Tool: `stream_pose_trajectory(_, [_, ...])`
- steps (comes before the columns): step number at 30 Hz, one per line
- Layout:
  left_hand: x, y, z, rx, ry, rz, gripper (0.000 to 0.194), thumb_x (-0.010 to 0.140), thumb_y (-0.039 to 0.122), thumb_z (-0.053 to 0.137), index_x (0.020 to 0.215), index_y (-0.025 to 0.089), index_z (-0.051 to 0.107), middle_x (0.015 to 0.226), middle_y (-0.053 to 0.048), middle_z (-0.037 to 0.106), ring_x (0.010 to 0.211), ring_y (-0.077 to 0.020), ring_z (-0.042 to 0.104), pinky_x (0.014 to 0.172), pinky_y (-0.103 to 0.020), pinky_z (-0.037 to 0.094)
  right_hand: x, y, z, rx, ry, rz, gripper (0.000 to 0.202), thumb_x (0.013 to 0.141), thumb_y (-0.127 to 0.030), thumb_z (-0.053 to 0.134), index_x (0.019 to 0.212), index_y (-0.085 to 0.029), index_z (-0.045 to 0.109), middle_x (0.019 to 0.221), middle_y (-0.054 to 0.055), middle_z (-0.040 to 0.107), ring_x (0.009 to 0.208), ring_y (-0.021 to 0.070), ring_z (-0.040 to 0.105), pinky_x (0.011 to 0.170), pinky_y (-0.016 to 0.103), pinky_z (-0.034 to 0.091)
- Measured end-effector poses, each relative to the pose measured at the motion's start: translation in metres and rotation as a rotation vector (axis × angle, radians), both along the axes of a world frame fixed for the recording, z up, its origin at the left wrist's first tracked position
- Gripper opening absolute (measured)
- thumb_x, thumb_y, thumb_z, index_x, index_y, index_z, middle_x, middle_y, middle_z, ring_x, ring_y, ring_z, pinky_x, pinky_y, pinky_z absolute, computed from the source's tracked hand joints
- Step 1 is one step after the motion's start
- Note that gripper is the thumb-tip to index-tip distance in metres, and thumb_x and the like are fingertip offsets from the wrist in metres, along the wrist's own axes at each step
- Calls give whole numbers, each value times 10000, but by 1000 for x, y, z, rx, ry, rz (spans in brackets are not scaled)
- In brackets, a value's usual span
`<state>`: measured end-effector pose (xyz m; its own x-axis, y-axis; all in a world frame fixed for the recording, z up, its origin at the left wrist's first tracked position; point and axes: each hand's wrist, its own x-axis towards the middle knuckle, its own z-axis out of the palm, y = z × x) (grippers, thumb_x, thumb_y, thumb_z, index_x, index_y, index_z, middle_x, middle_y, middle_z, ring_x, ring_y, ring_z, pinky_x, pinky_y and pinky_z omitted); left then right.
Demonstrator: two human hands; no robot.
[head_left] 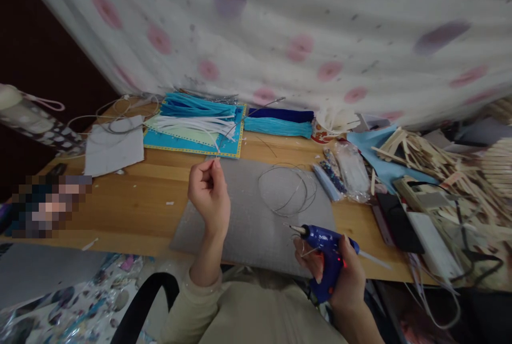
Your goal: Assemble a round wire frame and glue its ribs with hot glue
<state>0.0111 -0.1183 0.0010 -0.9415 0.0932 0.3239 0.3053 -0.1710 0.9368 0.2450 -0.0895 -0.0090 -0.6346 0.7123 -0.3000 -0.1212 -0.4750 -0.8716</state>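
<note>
My left hand is raised over the grey mat, thumb and fingers pinched together. A thin dark wire appears to run from the fingertips up and to the right; its lower end is hard to make out. In my right hand is a blue hot glue gun, its metal nozzle pointing left. A red light glows on its side, and a pale glue stick sticks out of its back. Loose coils of thin wire lie on the mat between my hands.
Blue and white pipe cleaners lie on a blue board at the back, beside turquoise bundles. A white card lies left. Wooden sticks, plastic packets and a power strip with cables crowd the right.
</note>
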Motion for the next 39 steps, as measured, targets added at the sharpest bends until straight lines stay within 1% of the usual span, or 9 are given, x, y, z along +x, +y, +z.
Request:
stream_pose_trajectory(8, [-3,-2,-3,-8,9,-4,180,869,349,619,831,176,592,636,43,535,494,-62,458,501,-178,431,5,4,1,11,-80,-112,656,737,-771,564,421,-197,599,389,57,499,482,188,497,531,333,442])
stream_pose_trajectory(13, [-3,-2,-6,5,-8,-16,163,867,335,617,831,177,597,632,41,540,490,-64,460,501,-182,434,18,9,-5,120,-153,-197,570,713,-732,631,480,-213,616,430,39,565,400,172,487,471,332,454])
stream_pose_trajectory(20, [-1,-4,-3,-13,46,-3,134,859,300,612,823,170,609,609,44,548,485,-70,481,493,-179,430,29,17,-2,262,-134,-50,615,806,-723,504,567,-177,658,503,89,611,489,217,587,446,318,446])
stream_pose_trajectory(24, [1,-4,-1,-6,63,-2,125,865,288,608,822,171,612,623,39,563,483,-67,476,478,-171,412,43,16,-2,497,-181,-99,475,831,-629,556,902,-202,750,644,76,700,624,231,661,619,348,531])
stream_pose_trajectory(27, [1,-3,-1,2,44,3,122,866,287,607,823,172,613,626,39,561,489,-68,470,479,-172,407,48,10,3,667,-243,-123,471,845,-586,579,1126,-231,710,726,60,738,693,244,692,742,394,553])
stream_pose_trajectory(30, [1,-2,-3,11,1,6,128,853,296,615,816,174,610,625,39,553,497,-72,466,485,-177,412,43,5,9,803,-303,-117,428,834,-564,616,1089,-236,717,725,56,741,724,257,697,761,406,553])
stream_pose_trajectory(32, [1,-1,-4,22,-47,-11,137,847,308,620,815,175,608,633,36,550,510,-74,467,498,-180,419,37,3,11,815,-327,-150,407,826,-567,628,1038,-234,726,677,49,724,712,254,693,721,390,556])
stream_pose_trajectory(36, [2,4,-8,63,-147,-76,168,842,340,625,821,175,606,659,32,544,512,-66,449,497,-177,413,25,-1,9,662,-330,-266,424,823,-602,607,909,-204,729,628,54,679,659,242,670,583,349,542])
stream_pose_trajectory(39, [6,9,-11,73,-220,-120,195,825,367,638,811,178,596,624,49,520,475,-58,420,458,-171,392,20,3,8,586,-247,-299,431,829,-607,585,778,-200,716,644,75,678,657,245,664,558,354,540])
